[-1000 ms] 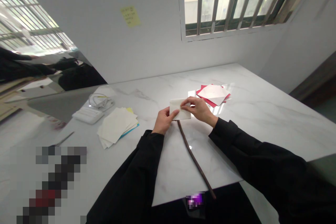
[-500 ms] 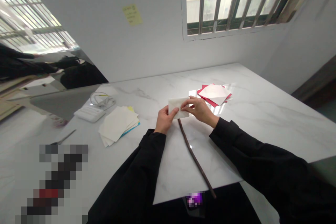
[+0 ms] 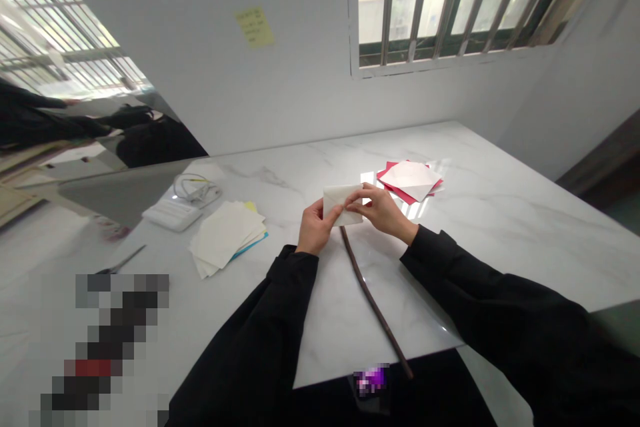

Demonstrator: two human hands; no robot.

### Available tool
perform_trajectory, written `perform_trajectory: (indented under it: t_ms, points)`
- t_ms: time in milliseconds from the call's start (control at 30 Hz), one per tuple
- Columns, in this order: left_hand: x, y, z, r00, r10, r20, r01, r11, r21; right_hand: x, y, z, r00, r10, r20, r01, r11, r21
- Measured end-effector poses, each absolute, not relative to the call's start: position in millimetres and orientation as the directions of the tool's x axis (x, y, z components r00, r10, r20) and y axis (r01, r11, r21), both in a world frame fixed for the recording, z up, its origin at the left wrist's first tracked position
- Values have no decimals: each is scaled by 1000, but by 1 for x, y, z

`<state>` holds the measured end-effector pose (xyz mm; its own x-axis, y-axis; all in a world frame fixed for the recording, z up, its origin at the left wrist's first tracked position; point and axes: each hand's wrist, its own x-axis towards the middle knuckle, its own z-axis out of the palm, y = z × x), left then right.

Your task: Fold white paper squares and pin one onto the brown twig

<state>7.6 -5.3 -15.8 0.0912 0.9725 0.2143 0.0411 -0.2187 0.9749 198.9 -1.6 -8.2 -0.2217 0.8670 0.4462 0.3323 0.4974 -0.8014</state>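
A small white paper envelope (image 3: 336, 197) is held up over the middle of the table, a crease line showing across its face. My left hand (image 3: 316, 227) grips its left side, with the thumb lying on the front. From the right, my right hand (image 3: 383, 209) pinches the front near the lower middle, its thumb and fingertips together. Below the envelope a thin dark brown stick (image 3: 373, 303) lies on the table, its near end reaching past the front edge. The stick's far end is hidden behind the envelope and hands.
Left on the marbled white table (image 3: 280, 320) lie fanned cream paper sheets (image 3: 223, 233), a white box (image 3: 173, 212) with a cable (image 3: 193, 188), and scissors (image 3: 123, 260). Red and white envelopes (image 3: 411, 180) lie at the back right. A yellow note (image 3: 255, 27) hangs on the wall.
Both hands keep hold of the envelope in nearly the same place. Its face has tilted slightly, so the crease line shows more clearly. The whole view has shifted a little.
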Motion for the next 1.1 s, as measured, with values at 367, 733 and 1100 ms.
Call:
perform_trajectory:
  t_ms: [367,733,1100]
  points:
    - [9,-5,-15,103,970,221,27,-225,974,194,-2,-9,-166,890,425,292,456,-840]
    - [13,-3,-18,98,975,201,-26,-199,980,188,-3,-16,-96,928,359,176,371,-912]
    - [16,-3,-17,101,976,193,-63,-187,980,188,-8,-7,-141,929,341,-44,339,-940]
